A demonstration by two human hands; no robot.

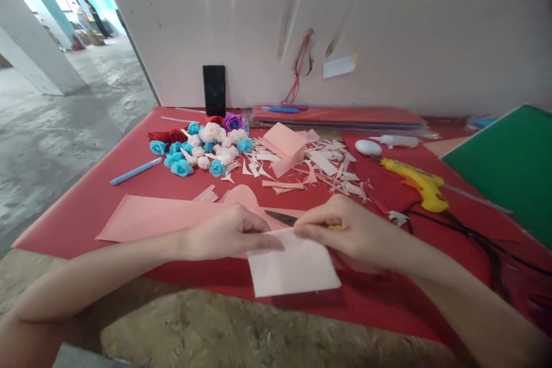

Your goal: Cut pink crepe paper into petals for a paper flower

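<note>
A pale pink folded piece of paper (pixel 293 267) is held up at the table's front edge. My left hand (pixel 233 233) pinches its upper left corner between thumb and fingers. At the upper right corner my right hand (pixel 334 227) grips the same paper with closed fingers. Beneath the right hand lie scissors (pixel 279 217), their dark blades pointing left and a bit of yellow handle showing; whether that hand also holds them I cannot tell. Behind the left hand a long pink paper sheet (pixel 146 218) lies flat, with a rounded pink piece (pixel 244 196) near it.
Blue, white, red and purple paper flowers (pixel 207 146) cluster at the back left, near a blue pen (pixel 135 171) and upright phone (pixel 214 91). Paper scraps (pixel 319 164) pile mid-table. A yellow glue gun (pixel 416 181) with dark cable and a green board (pixel 509 167) lie right.
</note>
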